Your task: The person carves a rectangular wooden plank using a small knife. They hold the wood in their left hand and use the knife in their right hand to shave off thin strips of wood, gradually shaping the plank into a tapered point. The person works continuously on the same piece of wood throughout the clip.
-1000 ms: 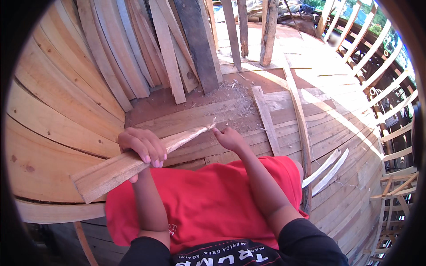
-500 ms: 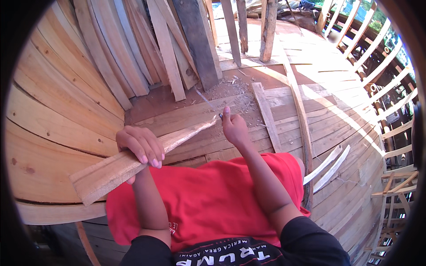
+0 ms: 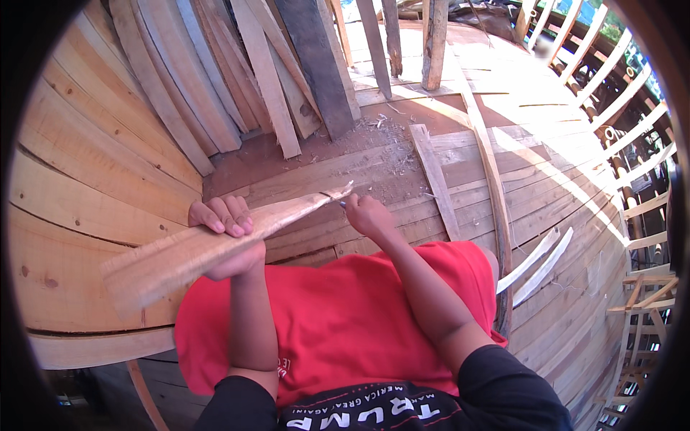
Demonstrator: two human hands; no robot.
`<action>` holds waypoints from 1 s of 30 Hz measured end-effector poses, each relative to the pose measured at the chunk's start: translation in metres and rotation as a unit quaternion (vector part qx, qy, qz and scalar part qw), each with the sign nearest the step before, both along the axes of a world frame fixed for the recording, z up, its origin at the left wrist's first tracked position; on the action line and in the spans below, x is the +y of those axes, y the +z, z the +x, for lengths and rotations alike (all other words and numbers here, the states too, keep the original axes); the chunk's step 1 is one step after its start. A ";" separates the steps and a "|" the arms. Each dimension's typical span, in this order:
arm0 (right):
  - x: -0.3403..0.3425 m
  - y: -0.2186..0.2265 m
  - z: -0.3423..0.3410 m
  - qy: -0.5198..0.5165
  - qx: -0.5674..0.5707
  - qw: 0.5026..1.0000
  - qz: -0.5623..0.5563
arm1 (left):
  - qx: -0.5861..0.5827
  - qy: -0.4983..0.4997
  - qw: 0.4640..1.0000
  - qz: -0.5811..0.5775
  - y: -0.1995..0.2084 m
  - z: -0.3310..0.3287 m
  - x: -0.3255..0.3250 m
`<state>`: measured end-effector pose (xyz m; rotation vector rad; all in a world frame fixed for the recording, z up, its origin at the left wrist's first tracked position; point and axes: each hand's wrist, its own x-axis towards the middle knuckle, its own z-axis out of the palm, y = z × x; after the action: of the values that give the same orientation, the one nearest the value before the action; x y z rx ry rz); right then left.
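My left hand [image 3: 233, 237] is wrapped round a pale wooden board [image 3: 180, 269], its fingers over the upper edge and thumb side beneath. The board slants up to the right and narrows to a rough, whittled tip. Close to that tip, my right hand [image 3: 368, 215] is closed round the handle of a knife [image 3: 343, 204]. Only a bit of the bluish handle shows. The thin blade appears dark where it lies at the tapered end; most of it is hard to make out.
Long planks [image 3: 190, 79] lean upright at the back left beside a curved plank wall [image 3: 86, 215]. Wood shavings [image 3: 381, 133] litter the plank floor [image 3: 460, 179]. A loose board [image 3: 435, 179] and two pale curved strips [image 3: 543, 266] lie to the right. Upright posts [image 3: 434, 50] stand at the back.
The knife has come down and back from beyond the tip onto the board's tapered end. My left hand has turned the board, so more of its broad face shows.
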<state>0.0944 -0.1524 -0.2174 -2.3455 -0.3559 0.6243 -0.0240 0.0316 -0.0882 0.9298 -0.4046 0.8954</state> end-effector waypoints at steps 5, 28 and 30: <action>0.010 -0.043 -0.003 -0.076 -0.005 0.997 0.003 | -0.008 -0.002 1.000 0.018 -0.001 0.007 -0.015; 0.017 -0.020 -0.013 -0.102 -0.012 0.995 0.005 | -0.003 0.012 0.999 -0.038 -0.006 0.007 0.002; 0.032 0.016 -0.030 -0.075 -0.021 0.997 0.009 | 0.002 0.020 0.999 -0.042 -0.009 0.002 0.005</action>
<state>0.0639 -0.1201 -0.2015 -2.3447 -0.2012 0.4982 -0.0219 0.0366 -0.0976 0.8661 -0.3429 0.9398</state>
